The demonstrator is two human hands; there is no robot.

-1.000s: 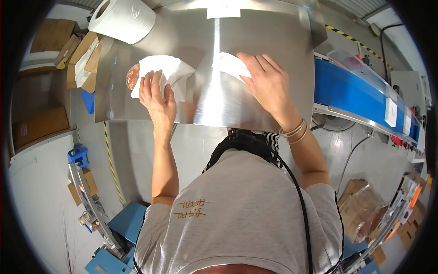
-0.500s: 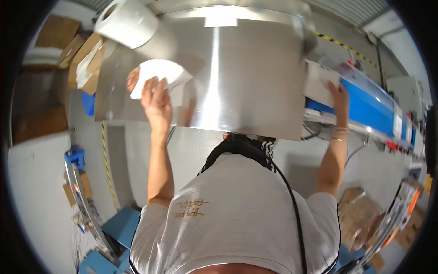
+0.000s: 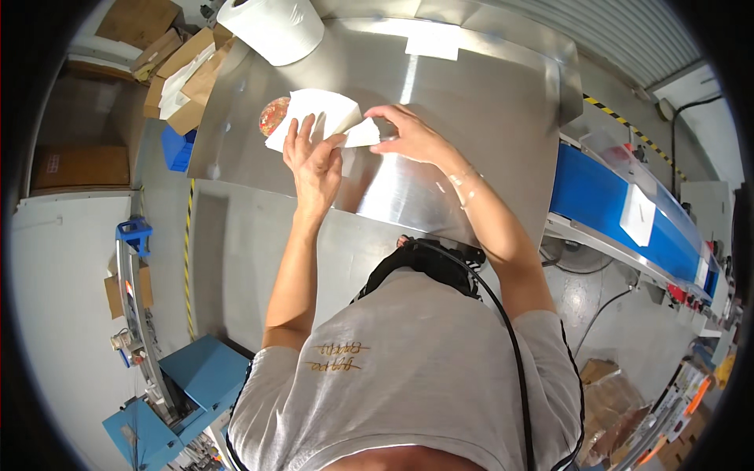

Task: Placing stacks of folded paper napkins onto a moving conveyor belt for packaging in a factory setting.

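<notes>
My left hand (image 3: 312, 169) grips a small bundle of white paper packets (image 3: 326, 110) above the left part of a steel table, fingers bent over its near edge and thumb at the side. One packet's corner (image 3: 363, 133) sticks out to the right. Beside that corner my right hand (image 3: 416, 137) is open, thumb and fingers apart around the corner with no visible contact. Partly behind the bundle's left side shows a round red-patterned thing (image 3: 274, 116), its kind unclear. Another white packet (image 3: 638, 214) lies on the blue conveyor belt (image 3: 589, 184) to the right.
A large white roll (image 3: 275, 30) stands at the steel table's (image 3: 487, 118) far left. A white sheet (image 3: 432, 41) lies on its far edge. Open cardboard boxes (image 3: 188, 82) and a blue bin (image 3: 177, 147) are off the left side. A black cable (image 3: 514, 345) runs down my shirt.
My right hand has left the conveyor and come back over the table to the bundle, now without its packet. That packet has travelled along the belt. The view has shifted.
</notes>
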